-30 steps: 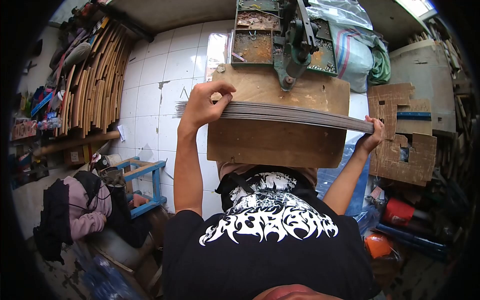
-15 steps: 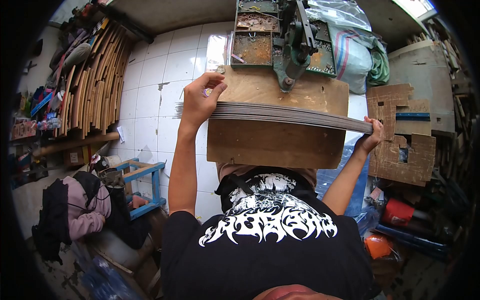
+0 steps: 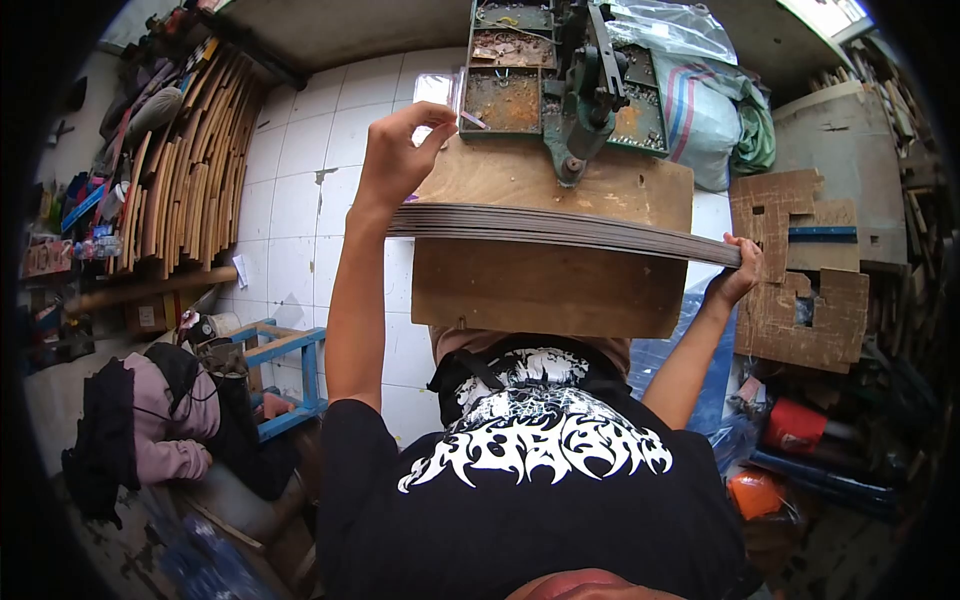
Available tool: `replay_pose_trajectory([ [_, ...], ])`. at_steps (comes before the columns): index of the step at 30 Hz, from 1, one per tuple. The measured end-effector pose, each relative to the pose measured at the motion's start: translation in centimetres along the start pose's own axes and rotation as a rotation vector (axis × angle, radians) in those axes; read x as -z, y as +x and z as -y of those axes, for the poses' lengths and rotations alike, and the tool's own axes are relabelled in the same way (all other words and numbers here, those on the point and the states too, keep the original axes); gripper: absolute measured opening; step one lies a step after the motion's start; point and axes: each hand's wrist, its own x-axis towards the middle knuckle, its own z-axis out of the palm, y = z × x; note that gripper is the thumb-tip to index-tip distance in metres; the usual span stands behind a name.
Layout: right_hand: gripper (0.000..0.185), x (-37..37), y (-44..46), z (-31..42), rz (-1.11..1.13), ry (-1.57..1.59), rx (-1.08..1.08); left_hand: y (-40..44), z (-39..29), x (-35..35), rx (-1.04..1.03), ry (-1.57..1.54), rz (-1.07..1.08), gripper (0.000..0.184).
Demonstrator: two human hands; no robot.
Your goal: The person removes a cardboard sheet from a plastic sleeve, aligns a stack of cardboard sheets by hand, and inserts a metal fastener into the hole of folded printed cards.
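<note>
A stack of long, thin grey sheets (image 3: 560, 228) lies edge-up across the wooden board (image 3: 550, 290) in front of me. My right hand (image 3: 738, 272) is wrapped round its right end. Beyond the stack's left end, my left hand (image 3: 400, 150) is raised, thumb and forefinger curled together in a pinch beside the near left corner of a green compartment tray (image 3: 500, 103). Whether anything small sits between those fingertips cannot be made out. A green metal hand press (image 3: 582, 110) stands on the board's far side, among the tray's compartments of small metal pieces.
Behind the press on the right lies a striped white sack (image 3: 700, 120). Cut brown boards (image 3: 800, 270) lean at the right. Many upright boards (image 3: 185, 160) line the left, near a blue frame (image 3: 290, 350). Another person in a pink sleeve (image 3: 175, 420) sits at lower left.
My left hand has moved up and away from the stack toward the tray corner, its fingertips drawing closer together. My right hand keeps its grip on the stack's end.
</note>
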Motion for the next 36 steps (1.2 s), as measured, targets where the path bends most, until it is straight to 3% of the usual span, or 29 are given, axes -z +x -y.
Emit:
replay_pose_trajectory([
  [10,0.015,-0.6,-0.4,0.7,-0.015,0.020,0.007,1.9,4.3,-4.0,0.033,0.019,0.120,0.016],
  [36,0.014,-0.9,-0.1,0.7,0.015,0.007,0.011,1.9,5.4,-4.7,0.021,0.131,0.158,0.019],
])
